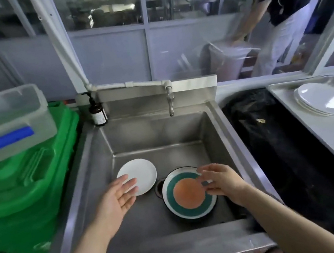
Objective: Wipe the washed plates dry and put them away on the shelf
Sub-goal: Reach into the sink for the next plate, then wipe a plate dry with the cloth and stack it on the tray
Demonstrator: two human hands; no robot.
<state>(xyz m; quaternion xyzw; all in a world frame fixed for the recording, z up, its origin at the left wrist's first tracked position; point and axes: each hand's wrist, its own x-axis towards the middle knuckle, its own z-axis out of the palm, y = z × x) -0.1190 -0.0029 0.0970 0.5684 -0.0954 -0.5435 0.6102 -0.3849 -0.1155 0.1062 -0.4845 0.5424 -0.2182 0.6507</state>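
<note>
Plates are the subject of inspection: two lie flat on the floor of the steel sink (211, 131), on either side of its drain (159, 188). We note a plain white plate (141, 172) left of the drain and a banded plate (182, 199), orange centre with a green ring, right of the drain. Our left hand (116, 200) is released, palm up and fingers spread, hovering over the near edge of the white plate; whether it touches the plate we cannot tell. Our right hand (220, 180) is over the right rim of the banded plate, fingers bent towards it; a firm grip is not confirmed, and a small dark item at the fingertips is too blurred to identify. No drying cloth is visible. A stack of white plates (324, 99) sits on the counter well right of the sink; a brown pump bottle (97, 111) stands at the sink's back-left corner, below the tap (170, 101) line. A second person works beyond the sink. In our judgement the step in hand is lifting a washed plate out; the next move calls for a secure rim grip and a cloth for wiping
</note>
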